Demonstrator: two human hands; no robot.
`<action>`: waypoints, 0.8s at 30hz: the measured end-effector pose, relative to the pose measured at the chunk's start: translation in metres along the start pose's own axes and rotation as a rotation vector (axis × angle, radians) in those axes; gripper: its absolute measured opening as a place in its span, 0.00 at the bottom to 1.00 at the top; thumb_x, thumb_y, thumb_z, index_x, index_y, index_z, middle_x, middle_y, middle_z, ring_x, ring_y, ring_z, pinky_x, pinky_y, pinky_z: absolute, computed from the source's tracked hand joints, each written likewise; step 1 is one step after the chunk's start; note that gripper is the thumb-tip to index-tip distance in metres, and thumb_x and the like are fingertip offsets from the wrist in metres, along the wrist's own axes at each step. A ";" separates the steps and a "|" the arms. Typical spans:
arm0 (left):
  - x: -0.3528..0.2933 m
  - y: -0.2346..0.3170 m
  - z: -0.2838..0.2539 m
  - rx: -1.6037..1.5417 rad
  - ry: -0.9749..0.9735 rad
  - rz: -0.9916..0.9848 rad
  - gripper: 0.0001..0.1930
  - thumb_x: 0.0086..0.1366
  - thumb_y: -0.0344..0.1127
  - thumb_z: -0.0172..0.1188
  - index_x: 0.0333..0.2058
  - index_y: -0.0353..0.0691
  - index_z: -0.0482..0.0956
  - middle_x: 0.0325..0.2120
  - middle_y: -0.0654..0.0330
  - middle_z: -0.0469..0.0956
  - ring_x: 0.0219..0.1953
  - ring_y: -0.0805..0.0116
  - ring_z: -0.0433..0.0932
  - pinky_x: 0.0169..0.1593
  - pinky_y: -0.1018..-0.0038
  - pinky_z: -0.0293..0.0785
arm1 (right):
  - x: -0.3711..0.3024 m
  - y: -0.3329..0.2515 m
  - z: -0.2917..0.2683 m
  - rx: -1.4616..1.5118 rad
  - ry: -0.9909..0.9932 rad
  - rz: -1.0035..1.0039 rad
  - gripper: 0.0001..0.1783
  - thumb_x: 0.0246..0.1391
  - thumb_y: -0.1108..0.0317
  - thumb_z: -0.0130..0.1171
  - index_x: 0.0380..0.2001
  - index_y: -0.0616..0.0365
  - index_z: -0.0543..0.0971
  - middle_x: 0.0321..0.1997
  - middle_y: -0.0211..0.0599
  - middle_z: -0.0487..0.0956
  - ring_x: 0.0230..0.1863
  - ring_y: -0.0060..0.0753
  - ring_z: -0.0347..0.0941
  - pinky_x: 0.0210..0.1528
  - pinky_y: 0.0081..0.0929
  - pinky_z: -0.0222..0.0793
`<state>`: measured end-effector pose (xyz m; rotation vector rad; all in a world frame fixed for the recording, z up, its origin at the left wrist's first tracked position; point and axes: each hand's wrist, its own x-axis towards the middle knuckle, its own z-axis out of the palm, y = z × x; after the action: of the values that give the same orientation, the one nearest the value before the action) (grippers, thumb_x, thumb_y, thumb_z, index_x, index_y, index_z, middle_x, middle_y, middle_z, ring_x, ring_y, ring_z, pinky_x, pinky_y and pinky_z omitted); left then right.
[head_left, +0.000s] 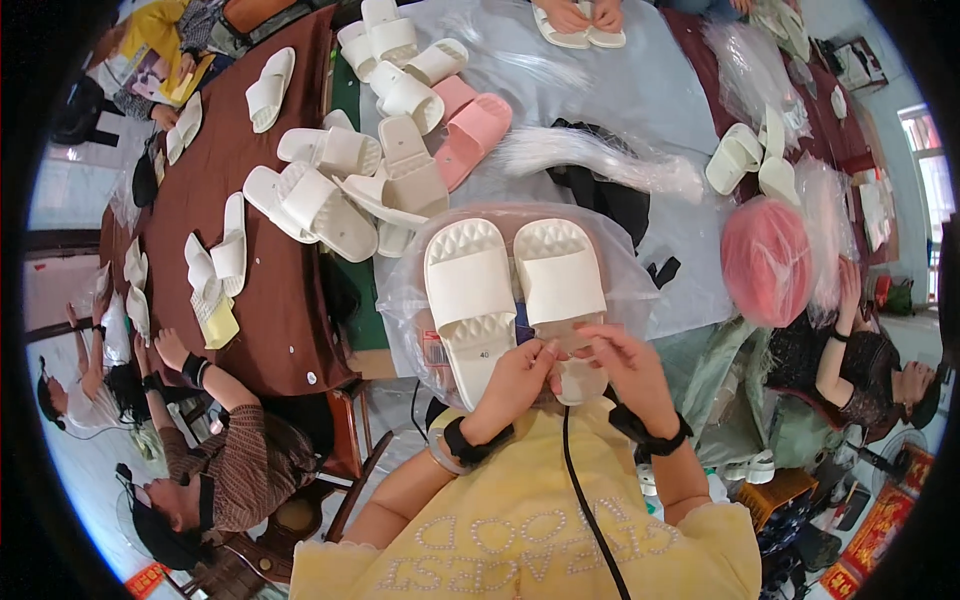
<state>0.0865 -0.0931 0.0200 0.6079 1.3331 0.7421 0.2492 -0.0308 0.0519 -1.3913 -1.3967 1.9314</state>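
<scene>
A pair of white slide slippers, a left slipper (468, 300) and a right slipper (562, 275), lies side by side in front of me with quilted footbeds and broad straps. They rest on a round pink thing wrapped in clear plastic (640, 290). My left hand (515, 385) is over the heel end of the left slipper, its thumb and fingertips pinched together. My right hand (628, 368) is above the right slipper's heel, its fingertips bent together close to the left hand's. Whatever lies between the fingertips is too small or see-through to make out.
White slippers (325, 205) and pink slippers (472, 130) are heaped ahead on the left. Bundled clear plastic bags (600, 160) lie over a black cloth item (610, 205). A plastic-wrapped pink round thing (766, 262) sits right. Other people work around the brown-covered table (270, 340).
</scene>
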 end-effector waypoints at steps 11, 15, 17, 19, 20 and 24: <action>-0.001 -0.001 0.003 -0.074 0.050 0.104 0.16 0.66 0.40 0.45 0.33 0.33 0.75 0.19 0.64 0.77 0.24 0.79 0.71 0.32 0.81 0.67 | 0.043 -0.059 -0.031 -0.466 0.198 -0.432 0.08 0.53 0.72 0.50 0.36 0.62 0.74 0.28 0.35 0.75 0.28 0.24 0.70 0.31 0.19 0.64; 0.000 0.004 0.005 0.043 0.072 0.138 0.16 0.66 0.40 0.45 0.32 0.32 0.75 0.23 0.63 0.79 0.27 0.81 0.71 0.34 0.81 0.67 | 0.086 -0.066 -0.023 -0.641 0.027 -0.560 0.09 0.50 0.70 0.53 0.35 0.59 0.76 0.29 0.38 0.75 0.31 0.33 0.71 0.32 0.25 0.65; 0.001 0.007 0.004 0.066 0.061 0.131 0.16 0.66 0.40 0.45 0.31 0.32 0.75 0.23 0.62 0.79 0.26 0.80 0.71 0.34 0.81 0.68 | 0.103 -0.069 -0.019 -0.706 -0.033 -0.522 0.09 0.50 0.67 0.53 0.33 0.60 0.76 0.30 0.40 0.75 0.30 0.36 0.71 0.32 0.27 0.65; 0.001 0.009 0.004 0.114 0.062 0.126 0.16 0.65 0.40 0.45 0.31 0.32 0.76 0.22 0.62 0.79 0.26 0.80 0.71 0.33 0.81 0.68 | 0.114 -0.070 -0.015 -0.774 -0.118 -0.451 0.13 0.49 0.61 0.53 0.29 0.61 0.77 0.28 0.41 0.76 0.28 0.40 0.72 0.30 0.32 0.66; 0.001 0.009 0.004 0.131 0.068 0.098 0.16 0.65 0.40 0.46 0.31 0.33 0.76 0.22 0.62 0.79 0.25 0.76 0.73 0.31 0.79 0.69 | 0.118 -0.071 -0.014 -0.775 -0.121 -0.478 0.13 0.49 0.61 0.53 0.29 0.61 0.77 0.28 0.41 0.76 0.28 0.40 0.72 0.30 0.32 0.66; 0.002 0.004 0.006 0.133 0.102 0.161 0.14 0.63 0.38 0.46 0.30 0.34 0.76 0.20 0.60 0.79 0.23 0.70 0.75 0.30 0.75 0.70 | 0.130 -0.067 -0.003 -1.063 -0.261 -0.357 0.14 0.47 0.59 0.54 0.28 0.59 0.78 0.24 0.40 0.76 0.26 0.40 0.72 0.29 0.32 0.66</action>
<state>0.0920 -0.0887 0.0223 0.7993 1.4481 0.8282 0.1791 0.0971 0.0467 -1.0988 -2.7929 1.1430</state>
